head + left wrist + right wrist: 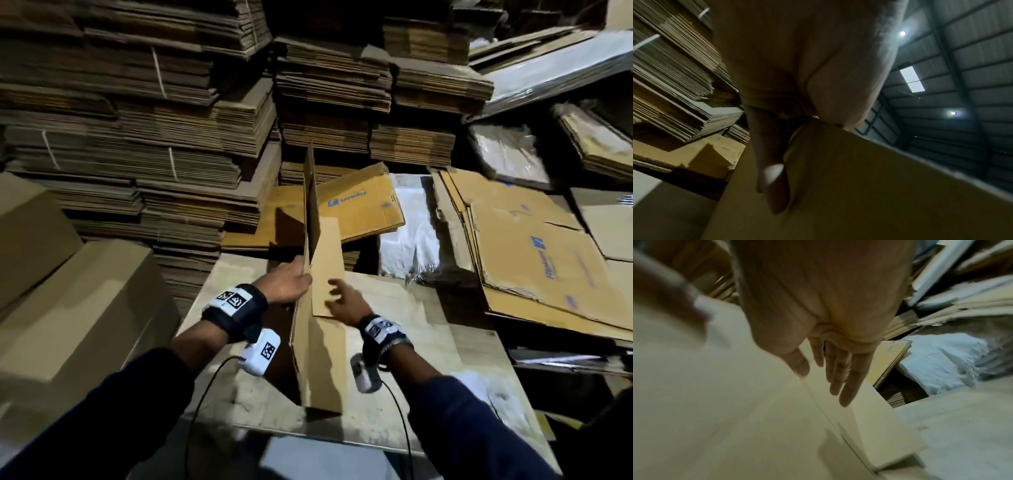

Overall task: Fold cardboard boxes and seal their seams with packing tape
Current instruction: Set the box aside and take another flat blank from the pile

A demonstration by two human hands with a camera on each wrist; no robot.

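- A plain brown cardboard box (320,356), still partly flat, stands on edge on a pale wooden table (445,370) in front of the person.
- One long flap (327,267) of the box leans away from the person, and another tall flap (311,192) sticks straight up behind it.
- The left hand (286,284) holds the box at its left edge. From the left wrist view the thumb (774,186) lies bent against the brown side, and the other fingers are hidden behind the card.
- The right hand (346,301) is spread wide with straight fingers (849,382), and it grips nothing. The fingers lie on the leaning flap or just over it; I cannot tell which, as the picture is blurry.
- Both wrists wear black bands with little white camera blocks and thin black wires.
- Big stacks of flat brown cardboard (137,120) rise like a wall behind the table.
- A made-up brown box (68,308) sits to the left of the table.
- Flat yellow-brown card sheets with blue print (534,260) lie to the right, and one more (359,202) lies behind the tall flap.
- A crumpled white plastic sheet (411,233) sits between those printed sheets.
- High up, the left wrist view shows a dark metal roof with small lights (902,33).
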